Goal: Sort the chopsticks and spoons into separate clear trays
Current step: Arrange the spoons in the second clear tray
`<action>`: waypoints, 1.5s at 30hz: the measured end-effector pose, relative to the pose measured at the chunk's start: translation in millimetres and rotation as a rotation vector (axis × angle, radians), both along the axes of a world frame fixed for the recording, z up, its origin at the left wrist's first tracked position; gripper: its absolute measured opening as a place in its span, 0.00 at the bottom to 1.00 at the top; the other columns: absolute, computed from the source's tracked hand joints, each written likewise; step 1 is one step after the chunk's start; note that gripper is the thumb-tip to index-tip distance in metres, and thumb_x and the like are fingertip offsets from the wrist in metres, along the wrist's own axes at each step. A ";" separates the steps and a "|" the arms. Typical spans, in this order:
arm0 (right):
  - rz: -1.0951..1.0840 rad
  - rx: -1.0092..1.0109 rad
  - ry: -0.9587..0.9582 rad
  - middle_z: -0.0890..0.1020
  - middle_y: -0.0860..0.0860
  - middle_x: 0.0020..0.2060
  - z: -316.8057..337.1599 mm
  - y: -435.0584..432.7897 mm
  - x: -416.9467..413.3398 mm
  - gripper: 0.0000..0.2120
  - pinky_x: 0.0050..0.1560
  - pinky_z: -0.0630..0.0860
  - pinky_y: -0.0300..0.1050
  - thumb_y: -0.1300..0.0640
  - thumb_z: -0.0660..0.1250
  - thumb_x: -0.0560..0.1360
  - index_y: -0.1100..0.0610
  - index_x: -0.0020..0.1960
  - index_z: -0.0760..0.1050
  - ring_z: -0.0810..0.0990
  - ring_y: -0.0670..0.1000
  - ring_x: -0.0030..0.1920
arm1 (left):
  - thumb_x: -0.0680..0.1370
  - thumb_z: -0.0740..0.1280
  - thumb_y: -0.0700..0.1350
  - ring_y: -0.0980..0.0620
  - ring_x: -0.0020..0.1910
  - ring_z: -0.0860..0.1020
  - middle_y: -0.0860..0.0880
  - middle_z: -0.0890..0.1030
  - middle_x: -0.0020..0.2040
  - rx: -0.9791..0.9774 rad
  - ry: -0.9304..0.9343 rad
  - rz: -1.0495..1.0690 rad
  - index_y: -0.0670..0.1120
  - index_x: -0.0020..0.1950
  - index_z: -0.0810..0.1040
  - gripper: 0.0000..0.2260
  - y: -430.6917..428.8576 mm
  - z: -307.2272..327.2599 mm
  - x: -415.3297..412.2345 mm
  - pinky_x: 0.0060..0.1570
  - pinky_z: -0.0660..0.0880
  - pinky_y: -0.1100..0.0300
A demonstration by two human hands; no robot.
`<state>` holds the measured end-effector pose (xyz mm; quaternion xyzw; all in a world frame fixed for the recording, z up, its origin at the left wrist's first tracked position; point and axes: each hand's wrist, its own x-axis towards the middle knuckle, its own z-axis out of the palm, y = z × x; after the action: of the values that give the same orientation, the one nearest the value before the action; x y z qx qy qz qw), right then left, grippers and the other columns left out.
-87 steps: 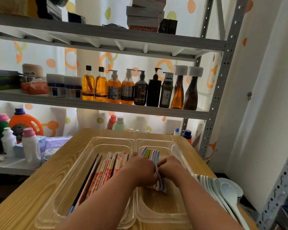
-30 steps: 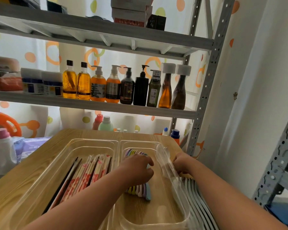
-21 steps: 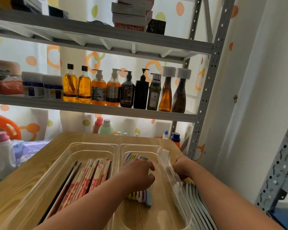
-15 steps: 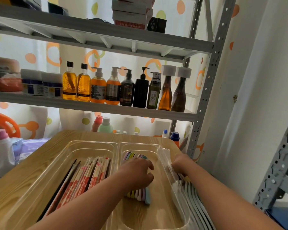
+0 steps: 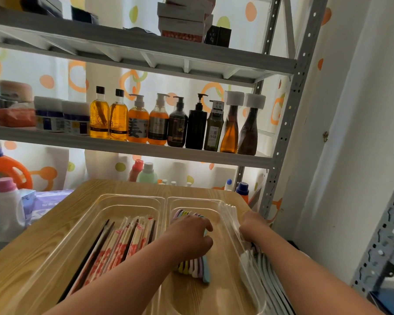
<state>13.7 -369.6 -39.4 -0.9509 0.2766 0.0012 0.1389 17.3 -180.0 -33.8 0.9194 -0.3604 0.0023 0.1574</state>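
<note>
Left hand [image 5: 191, 235] curled over coloured spoons [image 5: 196, 268] in right tray [image 5: 191, 199], likely keeping stack tidy; right hand [image 5: 252, 226] at white spoons [image 5: 267, 271] beside tray, grip hidden, cannot tell

left hand [image 5: 189, 235]: palm down, curled | right hand [image 5: 252, 227]: curled, forearm extended

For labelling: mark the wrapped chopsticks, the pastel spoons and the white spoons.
wrapped chopsticks [image 5: 123, 244], head view, on a red-printed wrapper.
pastel spoons [image 5: 193, 268], head view, on the near ends.
white spoons [image 5: 269, 280], head view, on the stacked handles.
</note>
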 end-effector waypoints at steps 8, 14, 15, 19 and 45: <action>-0.029 0.021 -0.071 0.73 0.49 0.36 0.6 -1.1 -1.3 0.12 0.40 0.71 0.39 0.53 0.61 0.78 0.54 0.37 0.67 0.75 0.47 0.38 | 0.80 0.60 0.52 0.48 0.71 0.65 0.51 0.70 0.71 0.004 -0.010 0.015 0.53 0.70 0.71 0.18 3.0 4.9 0.5 0.70 0.60 0.50; 0.006 -0.046 -0.163 0.74 0.50 0.40 9.7 -1.2 -8.1 0.11 0.40 0.70 0.39 0.52 0.68 0.74 0.59 0.52 0.73 0.74 0.48 0.41 | 0.79 0.60 0.53 0.48 0.70 0.66 0.51 0.72 0.70 0.002 -0.011 0.049 0.54 0.69 0.71 0.18 5.0 9.1 -0.4 0.69 0.62 0.50; 0.018 -0.043 -0.154 0.74 0.50 0.40 11.8 0.0 -9.6 0.12 0.42 0.71 0.39 0.53 0.67 0.75 0.59 0.53 0.73 0.75 0.48 0.41 | 0.79 0.60 0.53 0.48 0.70 0.66 0.51 0.72 0.70 0.011 -0.018 0.048 0.54 0.69 0.70 0.18 5.4 10.2 -1.5 0.69 0.62 0.50; 0.032 0.004 -0.052 0.72 0.49 0.36 11.3 7.0 -17.5 0.08 0.44 0.73 0.39 0.52 0.62 0.78 0.57 0.44 0.71 0.75 0.48 0.41 | 0.79 0.60 0.53 0.49 0.70 0.67 0.51 0.72 0.70 0.031 -0.043 0.044 0.54 0.69 0.70 0.18 5.7 13.5 -7.8 0.69 0.61 0.50; 0.171 0.215 -0.199 0.75 0.53 0.42 30.0 79.4 -51.7 0.13 0.35 0.72 0.34 0.59 0.67 0.75 0.61 0.57 0.72 0.76 0.48 0.39 | 0.79 0.61 0.51 0.50 0.62 0.73 0.49 0.76 0.64 0.051 -0.024 0.091 0.53 0.68 0.72 0.18 24.4 3.7 -12.6 0.62 0.71 0.53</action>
<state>-38.0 -290.2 -9.5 -0.9461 0.1777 -0.0514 0.2659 4.7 -155.6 -30.1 0.9385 -0.3201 0.0112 0.1294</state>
